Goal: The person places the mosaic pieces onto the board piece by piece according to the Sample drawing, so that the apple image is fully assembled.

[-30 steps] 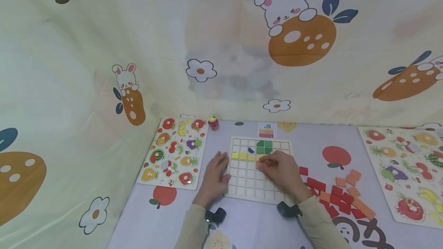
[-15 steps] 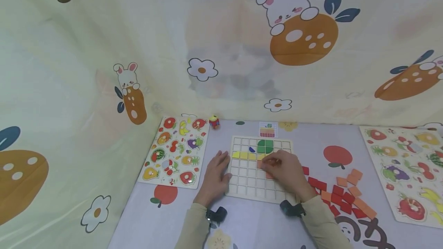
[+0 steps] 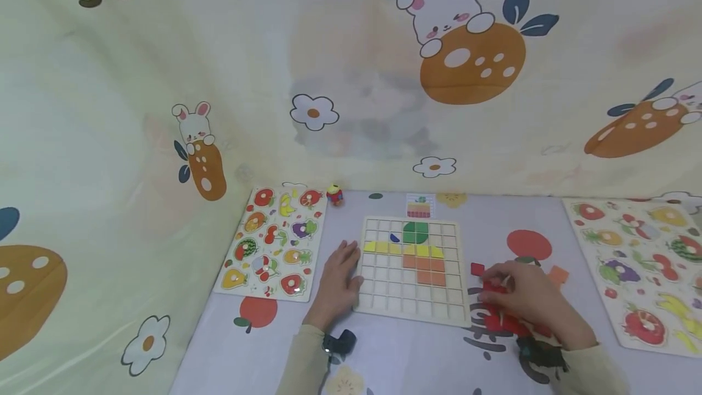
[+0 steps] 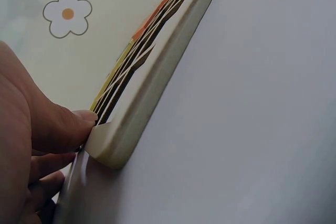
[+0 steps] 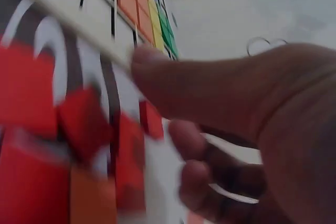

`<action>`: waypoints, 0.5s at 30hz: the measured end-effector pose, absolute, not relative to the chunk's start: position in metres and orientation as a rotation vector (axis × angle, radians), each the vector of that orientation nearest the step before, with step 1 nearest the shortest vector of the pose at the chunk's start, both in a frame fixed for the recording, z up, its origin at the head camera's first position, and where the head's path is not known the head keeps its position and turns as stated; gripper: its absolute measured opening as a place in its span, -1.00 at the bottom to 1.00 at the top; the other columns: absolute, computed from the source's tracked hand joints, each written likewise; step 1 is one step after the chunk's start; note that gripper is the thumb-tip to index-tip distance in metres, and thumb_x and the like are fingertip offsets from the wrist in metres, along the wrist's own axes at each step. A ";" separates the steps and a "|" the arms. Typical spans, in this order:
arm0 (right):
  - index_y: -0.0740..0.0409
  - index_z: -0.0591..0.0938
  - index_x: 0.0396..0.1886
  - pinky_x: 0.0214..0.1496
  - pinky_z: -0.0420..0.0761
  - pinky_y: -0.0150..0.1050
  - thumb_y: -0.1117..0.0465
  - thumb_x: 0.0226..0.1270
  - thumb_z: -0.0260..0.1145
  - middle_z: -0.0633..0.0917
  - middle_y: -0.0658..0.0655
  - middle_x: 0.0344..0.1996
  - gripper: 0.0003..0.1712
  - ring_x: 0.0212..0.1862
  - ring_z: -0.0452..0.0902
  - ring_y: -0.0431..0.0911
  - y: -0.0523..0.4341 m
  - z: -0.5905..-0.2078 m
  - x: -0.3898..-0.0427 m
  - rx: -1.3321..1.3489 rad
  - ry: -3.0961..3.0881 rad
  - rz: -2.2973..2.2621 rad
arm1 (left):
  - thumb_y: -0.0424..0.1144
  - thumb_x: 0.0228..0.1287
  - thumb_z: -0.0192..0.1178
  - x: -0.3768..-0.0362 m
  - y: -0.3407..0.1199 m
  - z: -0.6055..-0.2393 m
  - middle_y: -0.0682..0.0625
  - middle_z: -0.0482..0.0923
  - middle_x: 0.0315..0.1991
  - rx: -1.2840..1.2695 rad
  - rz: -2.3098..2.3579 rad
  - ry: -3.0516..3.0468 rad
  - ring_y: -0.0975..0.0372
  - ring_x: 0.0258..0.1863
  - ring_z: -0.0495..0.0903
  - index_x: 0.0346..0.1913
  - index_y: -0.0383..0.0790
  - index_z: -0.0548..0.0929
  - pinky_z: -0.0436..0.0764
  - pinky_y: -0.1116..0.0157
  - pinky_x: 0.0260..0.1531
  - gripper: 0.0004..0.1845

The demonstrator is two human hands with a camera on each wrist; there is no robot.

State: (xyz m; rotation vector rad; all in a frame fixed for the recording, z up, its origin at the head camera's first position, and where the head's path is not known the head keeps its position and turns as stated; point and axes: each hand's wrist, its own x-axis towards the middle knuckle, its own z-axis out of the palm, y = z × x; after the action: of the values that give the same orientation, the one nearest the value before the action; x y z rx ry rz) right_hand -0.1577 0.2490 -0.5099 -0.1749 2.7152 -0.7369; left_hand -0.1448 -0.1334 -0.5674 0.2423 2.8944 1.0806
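A pale grid board lies at the middle of the table. It bears a green rounded block of tiles, a blue piece, a yellow row and several orange tiles. My left hand rests along the board's left side, fingers extended; in the left wrist view its thumb touches the board's corner. Right of the board, my right hand is over loose red tiles, fingers loosely bent. Nothing shows between its thumb and fingers in the blurred right wrist view. It hides part of the pile.
A small picture card lies behind the board, with a little toy figure to its left. Fruit puzzle boards stand flat at the left and right. A single red tile sits near the board's right edge.
My right hand has left the board and moved right, over the red tiles. Orange tiles once under it now show in the grid. The left hand stays at the board's side.
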 end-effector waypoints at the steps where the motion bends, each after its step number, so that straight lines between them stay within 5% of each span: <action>1: 0.04 0.81 0.04 -0.31 0.61 -0.26 -0.16 0.01 0.72 0.74 -0.01 -0.25 -0.37 -0.23 0.52 -0.07 0.254 -0.509 -0.154 -0.175 2.704 -0.718 | -0.25 0.49 0.19 -0.144 -0.134 -0.567 0.08 0.15 0.71 0.239 1.084 2.896 0.10 0.75 -0.03 0.61 -0.19 0.35 0.01 -0.05 0.74 -0.33; 8: 0.13 0.77 0.08 -0.21 0.74 -0.16 -0.17 -0.15 0.78 0.76 0.03 -0.21 -0.20 -0.25 0.53 -0.10 0.275 -0.511 -0.133 -0.130 2.700 -0.667 | -0.26 0.48 0.19 -0.143 -0.134 -0.566 0.05 0.15 0.71 0.240 1.102 2.885 0.08 0.75 -0.04 0.61 -0.21 0.35 0.02 -0.09 0.73 -0.33; 15: 0.16 0.74 0.09 -0.42 0.54 -0.33 -0.04 0.00 0.75 0.73 0.05 -0.25 -0.31 -0.34 0.48 -0.11 0.281 -0.521 -0.122 -0.085 2.784 -0.742 | -0.28 0.48 0.19 -0.142 -0.132 -0.563 0.02 0.17 0.70 0.229 1.114 2.889 0.05 0.74 -0.02 0.60 -0.23 0.37 0.03 -0.10 0.73 -0.34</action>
State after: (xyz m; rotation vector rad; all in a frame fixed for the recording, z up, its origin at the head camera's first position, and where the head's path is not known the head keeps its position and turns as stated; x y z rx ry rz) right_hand -0.1215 0.2811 -0.5205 -0.0848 2.7845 -0.7424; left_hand -0.1424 -0.1318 -0.5635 0.2286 2.8888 1.1136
